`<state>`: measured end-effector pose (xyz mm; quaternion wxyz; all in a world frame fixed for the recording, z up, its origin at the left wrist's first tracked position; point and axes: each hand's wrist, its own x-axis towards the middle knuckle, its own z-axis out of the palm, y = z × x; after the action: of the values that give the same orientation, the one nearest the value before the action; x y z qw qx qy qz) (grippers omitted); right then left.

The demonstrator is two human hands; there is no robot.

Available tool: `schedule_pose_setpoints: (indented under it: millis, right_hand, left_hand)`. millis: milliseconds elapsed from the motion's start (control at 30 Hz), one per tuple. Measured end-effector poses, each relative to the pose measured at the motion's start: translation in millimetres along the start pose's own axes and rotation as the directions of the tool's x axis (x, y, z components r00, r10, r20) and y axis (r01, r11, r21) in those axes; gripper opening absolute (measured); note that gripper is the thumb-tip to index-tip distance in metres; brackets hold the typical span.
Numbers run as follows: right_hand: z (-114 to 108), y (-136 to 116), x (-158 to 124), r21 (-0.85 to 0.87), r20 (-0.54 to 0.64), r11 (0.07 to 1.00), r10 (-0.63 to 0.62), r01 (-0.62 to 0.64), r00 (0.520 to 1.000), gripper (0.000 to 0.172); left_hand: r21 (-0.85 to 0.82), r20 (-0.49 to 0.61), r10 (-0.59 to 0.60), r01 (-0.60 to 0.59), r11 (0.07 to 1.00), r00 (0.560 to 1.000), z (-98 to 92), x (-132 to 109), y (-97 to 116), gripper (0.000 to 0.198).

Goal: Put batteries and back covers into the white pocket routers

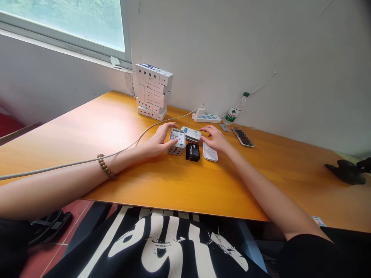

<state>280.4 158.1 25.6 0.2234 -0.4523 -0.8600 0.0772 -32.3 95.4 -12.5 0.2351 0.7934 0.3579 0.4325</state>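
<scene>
My left hand wraps a white device with a printed label and QR code, which stands on a grey ribbed base. A wooden bead bracelet circles that wrist. My right hand is spread, its fingertips at the end of a white pocket device with a blue patch. Under that palm's edge lies a flat white device. Between my hands sits a small black box marked 3000mAh.
Several white boxes form a tall stack against the wall. A power strip, water bottle, small grey item and pixelated phone lie behind. A pale cable crosses the orange table. A black object sits far right.
</scene>
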Motion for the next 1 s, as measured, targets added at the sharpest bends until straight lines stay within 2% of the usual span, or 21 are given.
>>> schedule_pose_setpoints:
  millis: [133, 267, 367, 467, 533, 567, 600, 667, 767, 900, 1000]
  right_hand:
    - [-0.1, 2.0, 28.9, -0.056, 0.193, 0.998, -0.014, 0.025, 0.981, 0.057]
    - [2.5, 3.1, 46.5, -0.048, 0.296, 0.999, 0.011, 0.004, 0.955, 0.052]
    - [-3.1, 1.8, 46.4, -0.001, 0.238, 1.000, 0.027, -0.028, 0.971, 0.049]
    - [-14.7, -10.6, 35.5, 0.159, 0.079, 0.982, 0.087, -0.098, 0.993, 0.041]
    - [-21.2, -29.6, 21.9, 0.390, 0.013, 0.907, 0.164, -0.156, 0.986, 0.034]
    - [-22.9, -42.4, 13.3, 0.526, 0.024, 0.831, 0.198, -0.181, 0.980, 0.036]
    - [-23.1, -56.8, 3.9, 0.639, 0.058, 0.739, 0.226, -0.211, 0.972, 0.041]
    - [-19.1, -87.3, -16.1, 0.747, 0.193, 0.600, 0.217, -0.287, 0.957, 0.047]
    - [-5.0, -125.7, -40.9, 0.788, 0.341, 0.488, 0.162, -0.376, 0.926, 0.051]
    - [10.7, -144.4, -55.6, 0.807, 0.386, 0.431, 0.132, -0.404, 0.913, 0.053]
    - [10.4, -138.5, -60.7, 0.789, 0.415, 0.470, 0.067, -0.396, 0.907, 0.049]
  left_hand:
    - [0.027, -0.084, -0.005, 0.007, 1.000, 0.996, 0.0, -2.0, 8.3, 0.043]
    - [0.042, -0.133, 0.018, -0.013, 0.999, 0.991, 0.6, -4.9, 16.5, 0.036]
    - [0.055, -0.148, 0.080, -0.073, 0.996, 0.986, 1.5, -7.0, 23.0, 0.035]
    - [0.089, -0.151, 0.170, -0.158, 0.983, 0.974, 1.7, -8.7, 29.5, 0.038]
    - [0.109, -0.142, 0.231, -0.217, 0.970, 0.962, 2.1, -10.1, 33.1, 0.044]
    - [0.112, -0.132, 0.256, -0.243, 0.964, 0.957, 2.7, -11.1, 34.6, 0.049]
    - [0.108, -0.120, 0.276, -0.264, 0.959, 0.954, 3.6, -12.3, 36.1, 0.056]
    - [0.071, -0.092, 0.295, -0.290, 0.955, 0.951, 6.6, -15.7, 39.7, 0.072]
    - [-0.028, -0.072, 0.264, -0.266, 0.963, 0.962, 12.9, -22.9, 48.1, 0.086]
    - [-0.088, -0.094, 0.168, -0.177, 0.980, 0.981, 18.3, -31.1, 61.4, 0.079]
    - [-0.079, -0.086, 0.149, -0.156, 0.985, 0.985, 18.4, -32.3, 65.4, 0.073]
